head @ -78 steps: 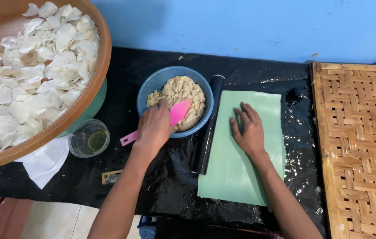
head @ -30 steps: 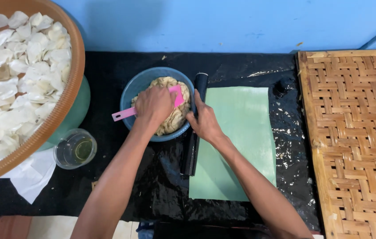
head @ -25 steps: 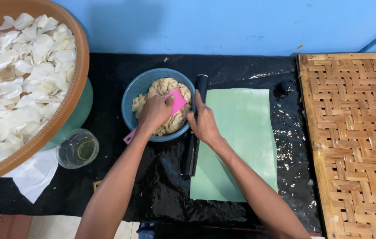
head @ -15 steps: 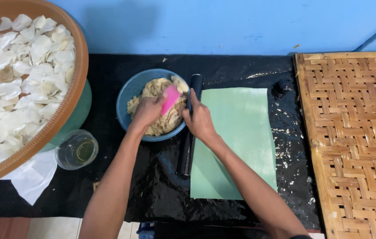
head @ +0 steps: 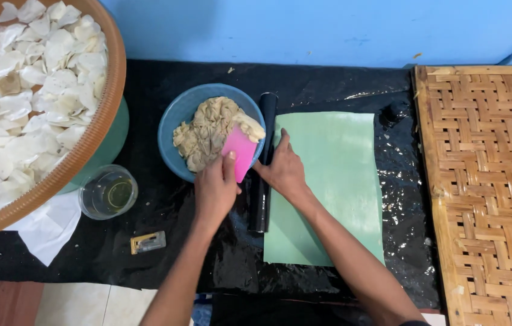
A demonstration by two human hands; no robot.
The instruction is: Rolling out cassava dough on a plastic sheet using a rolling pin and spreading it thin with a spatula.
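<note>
Far left, a wide woven tray (head: 96, 130) w/ pale chips (head: 32, 108) is seen; below it a small glass (head: 108, 193) of oil. Centre: blue bowl (head: 174, 118) holding beige dough (head: 207, 130). A pink scraper (head: 241, 152) is gripped by left hand (head: 215, 192), fingers clenched on it, at bowl's rim. Right hand (head: 283, 171) is laid across black rolling pin (head: 263, 166), fingers loose, beside green mat (head: 334, 187). Far right: bamboo mat (head: 485, 181).

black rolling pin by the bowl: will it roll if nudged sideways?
Probably. The black rolling pin looks like a smooth cylinder lying flat on glossy black plastic sheet, so it could roll. Wedged between blue bowl and right hand, it seems checked for now.
</note>
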